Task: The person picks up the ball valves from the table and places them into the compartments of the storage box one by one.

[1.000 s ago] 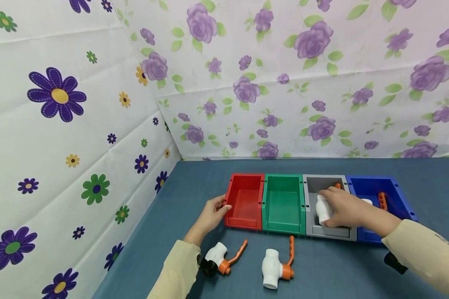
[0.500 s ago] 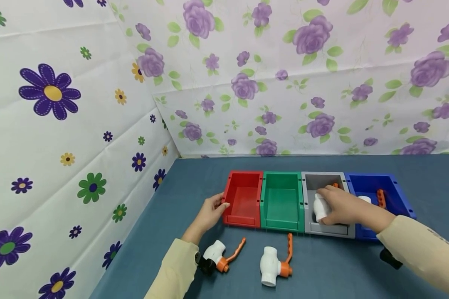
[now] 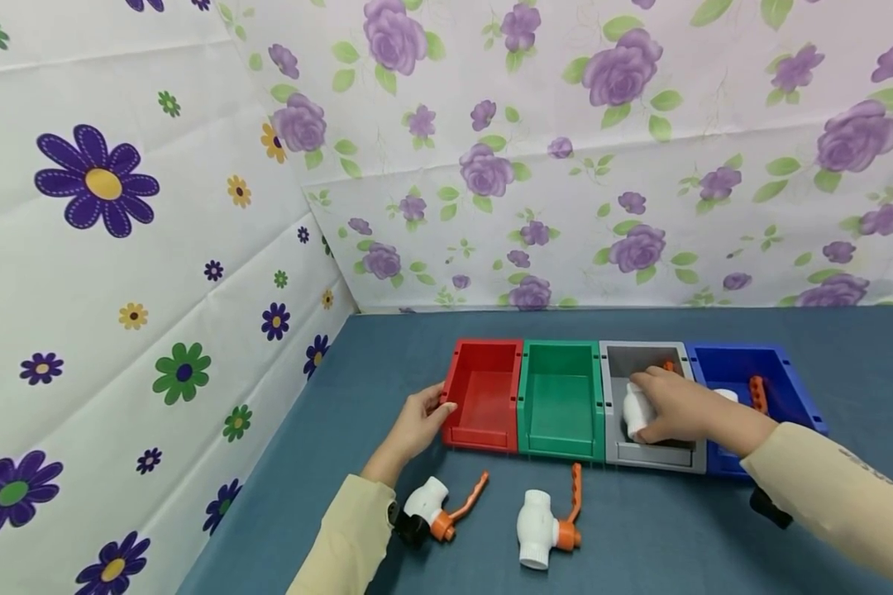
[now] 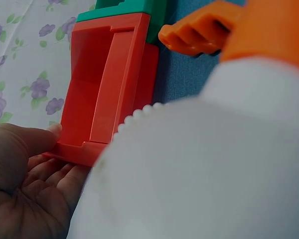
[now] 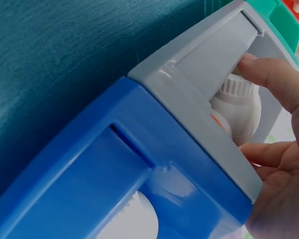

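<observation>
Inside the grey bin [image 3: 649, 456], 3rd from L in a row of 4, I've got the white valve [image 3: 638, 411] in the R hand [image 3: 680, 406]: its grip is on the valve, thumb at the ribbed near end, fingers at the far end. Can't tell if the valve touches the bin floor. An orange handle [image 3: 668, 366] sticks up behind the fingers; can't tell which valve it's from. L hand [image 3: 415, 426] pinches the outer L wall of the red bin [image 3: 484, 440], thumb on the rim, other fingers outside. Green bin [image 3: 561, 449] sits btwn red & grey; blue bin [image 3: 737, 368] is on the R end w/ another valve [image 3: 758, 395] in it, partly hidden by the R arm. Nearer me on the desk [image 3: 402, 347] lie 2 more white valves w/ orange handles: one [image 3: 426, 501] right by the L cuff, handle angled up-R, the other [image 3: 537, 529] in front of the green bin. Flowered cloth [image 3: 558, 207] hangs behind the desk.
</observation>
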Available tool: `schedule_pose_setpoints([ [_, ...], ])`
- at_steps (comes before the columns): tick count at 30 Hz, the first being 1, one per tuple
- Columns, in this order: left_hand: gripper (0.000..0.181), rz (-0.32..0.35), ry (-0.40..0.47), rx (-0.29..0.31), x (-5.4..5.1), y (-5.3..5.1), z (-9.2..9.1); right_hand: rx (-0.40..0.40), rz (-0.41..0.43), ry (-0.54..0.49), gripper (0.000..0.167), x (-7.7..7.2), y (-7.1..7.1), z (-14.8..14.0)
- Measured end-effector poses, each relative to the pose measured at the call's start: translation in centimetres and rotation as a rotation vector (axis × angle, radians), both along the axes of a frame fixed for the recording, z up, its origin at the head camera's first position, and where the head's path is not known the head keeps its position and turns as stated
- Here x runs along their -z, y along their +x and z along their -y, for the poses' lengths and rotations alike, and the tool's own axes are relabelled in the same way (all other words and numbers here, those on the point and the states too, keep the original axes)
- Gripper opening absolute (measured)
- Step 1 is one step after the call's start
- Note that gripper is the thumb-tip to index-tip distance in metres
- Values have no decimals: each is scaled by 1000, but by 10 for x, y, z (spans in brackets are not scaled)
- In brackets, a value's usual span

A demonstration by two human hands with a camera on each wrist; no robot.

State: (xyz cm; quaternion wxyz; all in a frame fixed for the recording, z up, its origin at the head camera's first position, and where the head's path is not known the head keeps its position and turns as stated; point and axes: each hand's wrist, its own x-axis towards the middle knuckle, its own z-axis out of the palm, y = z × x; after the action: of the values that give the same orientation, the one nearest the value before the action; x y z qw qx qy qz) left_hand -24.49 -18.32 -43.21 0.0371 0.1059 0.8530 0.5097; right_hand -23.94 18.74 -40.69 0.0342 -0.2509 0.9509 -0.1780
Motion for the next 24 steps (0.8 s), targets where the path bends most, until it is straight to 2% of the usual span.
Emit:
schedule_pose_setpoints([
  [6, 44, -17, 10, 8, -2, 1, -1, 14, 13, 25, 77, 1, -2, 3],
  [24, 46, -4, 5, 11, 0, 1, 0, -2, -5, 113, 74, 3, -4, 10],
])
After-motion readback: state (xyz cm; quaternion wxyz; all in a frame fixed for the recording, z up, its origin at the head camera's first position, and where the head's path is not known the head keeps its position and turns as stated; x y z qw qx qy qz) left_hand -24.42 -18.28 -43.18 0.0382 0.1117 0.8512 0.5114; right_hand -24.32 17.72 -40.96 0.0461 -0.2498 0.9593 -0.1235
